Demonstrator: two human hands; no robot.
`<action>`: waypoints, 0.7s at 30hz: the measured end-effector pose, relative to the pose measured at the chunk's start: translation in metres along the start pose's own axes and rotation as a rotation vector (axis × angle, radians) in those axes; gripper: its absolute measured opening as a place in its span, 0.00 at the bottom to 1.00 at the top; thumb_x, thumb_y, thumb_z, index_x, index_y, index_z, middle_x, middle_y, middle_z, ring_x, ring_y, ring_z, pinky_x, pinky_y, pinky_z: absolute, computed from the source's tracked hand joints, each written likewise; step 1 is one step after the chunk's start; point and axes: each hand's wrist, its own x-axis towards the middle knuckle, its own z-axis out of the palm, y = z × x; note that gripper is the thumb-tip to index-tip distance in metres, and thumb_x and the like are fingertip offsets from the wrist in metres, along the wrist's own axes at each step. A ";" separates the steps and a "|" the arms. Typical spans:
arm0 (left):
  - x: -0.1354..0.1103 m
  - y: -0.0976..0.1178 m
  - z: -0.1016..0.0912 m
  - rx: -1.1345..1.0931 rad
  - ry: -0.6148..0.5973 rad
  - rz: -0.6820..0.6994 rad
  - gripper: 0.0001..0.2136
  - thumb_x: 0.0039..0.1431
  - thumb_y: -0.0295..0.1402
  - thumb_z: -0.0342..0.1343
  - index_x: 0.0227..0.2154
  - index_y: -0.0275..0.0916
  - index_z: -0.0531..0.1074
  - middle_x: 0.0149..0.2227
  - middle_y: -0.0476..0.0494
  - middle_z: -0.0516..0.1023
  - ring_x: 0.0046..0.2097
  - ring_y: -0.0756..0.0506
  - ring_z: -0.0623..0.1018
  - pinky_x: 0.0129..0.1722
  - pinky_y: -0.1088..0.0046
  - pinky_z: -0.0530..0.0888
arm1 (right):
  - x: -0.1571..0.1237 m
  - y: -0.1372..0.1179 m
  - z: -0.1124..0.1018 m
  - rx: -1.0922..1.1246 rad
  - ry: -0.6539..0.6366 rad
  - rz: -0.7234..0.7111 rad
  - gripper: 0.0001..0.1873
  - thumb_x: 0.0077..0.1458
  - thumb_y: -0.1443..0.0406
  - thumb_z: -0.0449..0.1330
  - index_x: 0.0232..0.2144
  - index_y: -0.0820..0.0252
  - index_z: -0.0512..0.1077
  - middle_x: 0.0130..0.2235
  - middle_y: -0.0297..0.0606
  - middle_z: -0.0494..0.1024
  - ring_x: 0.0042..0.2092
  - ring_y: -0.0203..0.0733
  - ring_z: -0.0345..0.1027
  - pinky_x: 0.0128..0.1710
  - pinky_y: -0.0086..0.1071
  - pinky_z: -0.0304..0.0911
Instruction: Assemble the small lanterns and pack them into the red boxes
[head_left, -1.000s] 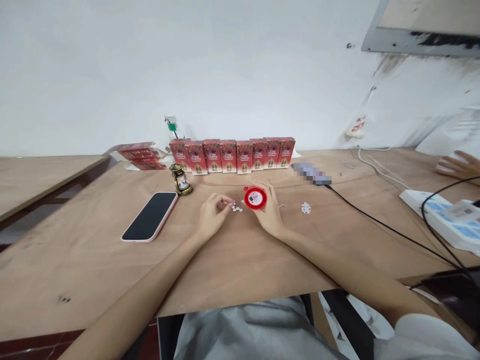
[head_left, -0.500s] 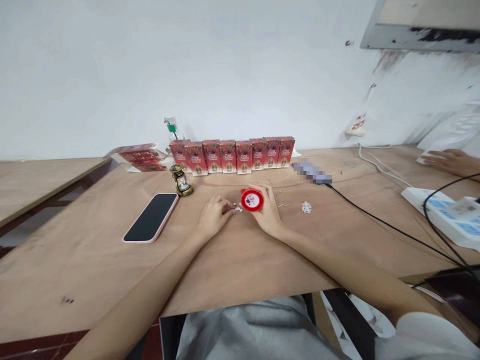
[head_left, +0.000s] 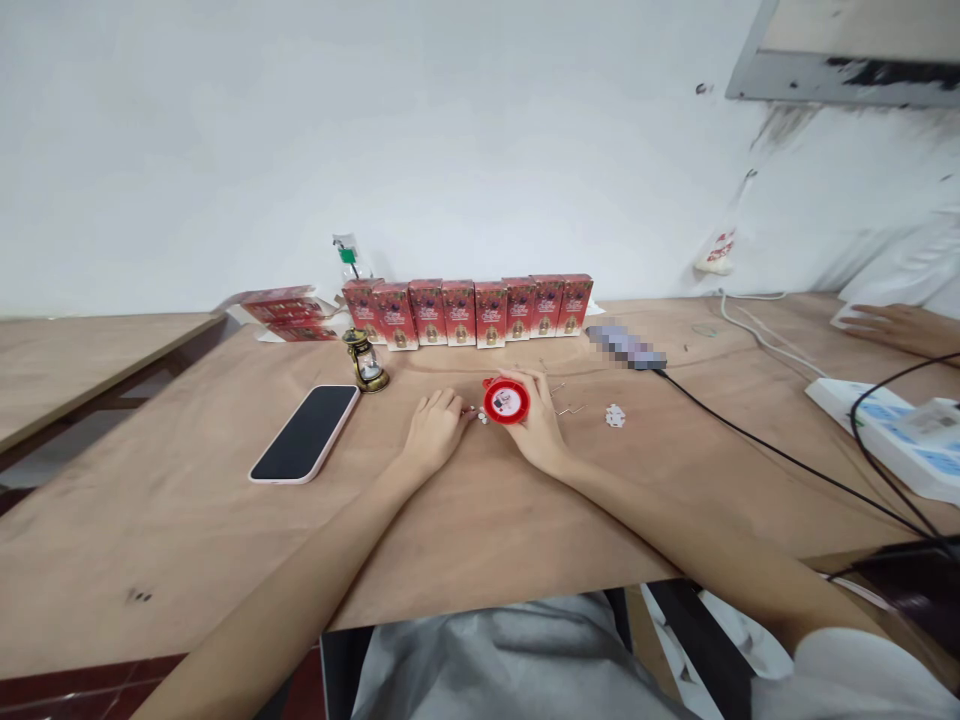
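My right hand (head_left: 534, 428) holds a small round red part (head_left: 506, 400) with a white and black centre, tilted toward me just above the wooden table (head_left: 480, 520). My left hand (head_left: 435, 432) rests on the table to its left, fingers curled, their tips at a few tiny white button-like pieces (head_left: 481, 419) beside the red part. Whether those fingers pinch one I cannot make out. A small brass lantern (head_left: 366, 360) stands left of my hands.
A row of red boxes (head_left: 469, 312) lines the back, more red cartons (head_left: 281, 310) lying at its left. A pink-cased phone (head_left: 306, 433) lies face down at left. A small white piece (head_left: 615, 415), a black cable (head_left: 780, 455), a power strip (head_left: 885, 430) and another person's hand (head_left: 892, 322) are at right.
My left hand has closed in on the small white pieces and lowered flatter onto the table. The red part moved slightly left. The other person's hand at far right shifted back.
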 end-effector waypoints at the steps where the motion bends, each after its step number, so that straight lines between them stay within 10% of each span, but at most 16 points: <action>1: 0.000 0.000 0.000 -0.003 0.002 0.005 0.11 0.64 0.37 0.48 0.35 0.36 0.71 0.39 0.39 0.74 0.44 0.41 0.72 0.40 0.65 0.65 | 0.000 0.000 0.000 -0.004 -0.002 0.002 0.28 0.50 0.69 0.62 0.53 0.51 0.62 0.51 0.41 0.62 0.57 0.47 0.60 0.58 0.45 0.58; 21: -0.003 -0.001 -0.004 -0.148 0.020 0.026 0.09 0.62 0.35 0.49 0.32 0.37 0.70 0.35 0.41 0.72 0.41 0.41 0.71 0.38 0.66 0.63 | 0.000 -0.003 -0.001 0.011 -0.001 -0.009 0.28 0.49 0.72 0.61 0.52 0.52 0.62 0.51 0.41 0.62 0.56 0.45 0.61 0.59 0.44 0.58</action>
